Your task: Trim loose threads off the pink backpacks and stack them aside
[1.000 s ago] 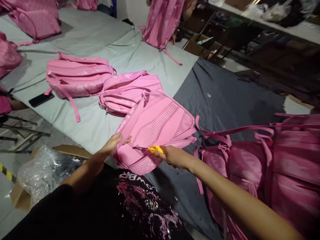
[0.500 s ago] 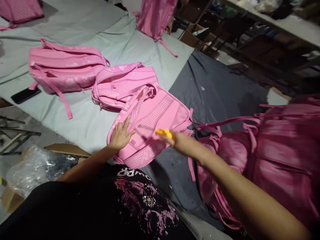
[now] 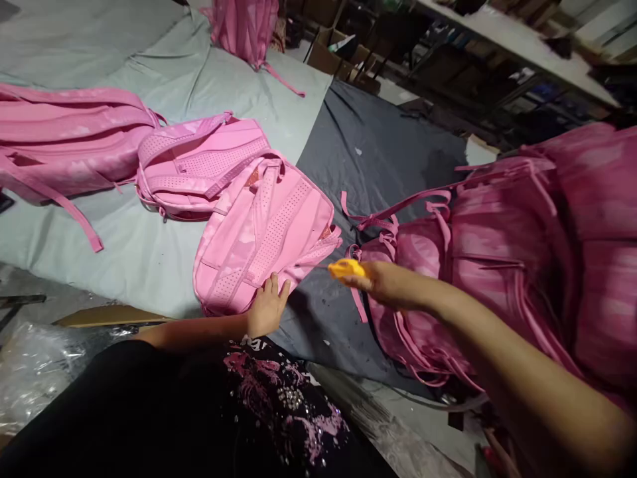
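Note:
A pink backpack [image 3: 291, 212] lies flat in front of me, its dotted back panel and straps facing up. My left hand [image 3: 267, 307] rests on its near lower edge with the fingers apart, holding nothing. To the right of the backpack, my right hand [image 3: 385, 282] is closed around a yellow-handled tool [image 3: 348, 268]. The thin shaft of the tool points left toward the backpack's edge. A smaller pink bag [image 3: 199, 156] touches the backpack on its far left side.
Another pink backpack [image 3: 74, 143] lies at the left. Several pink bags [image 3: 507, 232] are piled at the right, straps trailing. One more pink bag [image 3: 243, 30] stands at the back. Clear plastic [image 3: 42, 365] lies at the lower left, and a long table [image 3: 527, 43] crosses the upper right.
My left hand has moved from the backpack's left side to its near right edge. The backpack has turned and its straps lie differently. The view has shifted right; my right hand still holds the yellow-handled tool.

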`<state>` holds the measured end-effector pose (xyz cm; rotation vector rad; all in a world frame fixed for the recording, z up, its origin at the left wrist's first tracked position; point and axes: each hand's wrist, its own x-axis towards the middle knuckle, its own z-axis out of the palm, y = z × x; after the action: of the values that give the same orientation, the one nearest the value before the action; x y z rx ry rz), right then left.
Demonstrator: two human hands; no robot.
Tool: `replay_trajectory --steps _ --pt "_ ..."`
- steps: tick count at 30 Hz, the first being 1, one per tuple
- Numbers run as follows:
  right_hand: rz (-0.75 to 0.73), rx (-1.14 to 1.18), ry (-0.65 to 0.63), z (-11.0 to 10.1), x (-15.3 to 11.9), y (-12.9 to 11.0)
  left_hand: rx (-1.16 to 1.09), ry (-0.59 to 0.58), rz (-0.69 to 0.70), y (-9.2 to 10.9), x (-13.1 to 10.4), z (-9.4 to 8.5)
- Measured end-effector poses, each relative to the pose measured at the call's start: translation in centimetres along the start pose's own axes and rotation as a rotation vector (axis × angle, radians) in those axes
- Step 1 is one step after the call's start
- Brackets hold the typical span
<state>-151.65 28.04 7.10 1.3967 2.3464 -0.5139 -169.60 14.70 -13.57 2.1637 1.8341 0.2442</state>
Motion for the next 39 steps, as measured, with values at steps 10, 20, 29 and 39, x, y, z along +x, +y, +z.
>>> replay_trajectory --steps 10,20,29,39 --pt "0.153 0.222 -0.024 3.7 -4.1 1.3 -1.508 -0.079 -0.510 -4.4 2.3 0.5" --pt "0.434 0.056 0.204 11.3 -7.1 1.1 -0.301 0.010 0.090 0.8 2.4 -2.4" --pt "0.438 0.218 0.080 27.3 -5.5 -4.0 -1.570 0.259 -0.928 -8.5 -3.3 -7.3" --pt "0.329 0.152 0.223 31.3 1.2 -4.0 -2.154 0.185 -0.702 -10.1 0.1 -5.1"
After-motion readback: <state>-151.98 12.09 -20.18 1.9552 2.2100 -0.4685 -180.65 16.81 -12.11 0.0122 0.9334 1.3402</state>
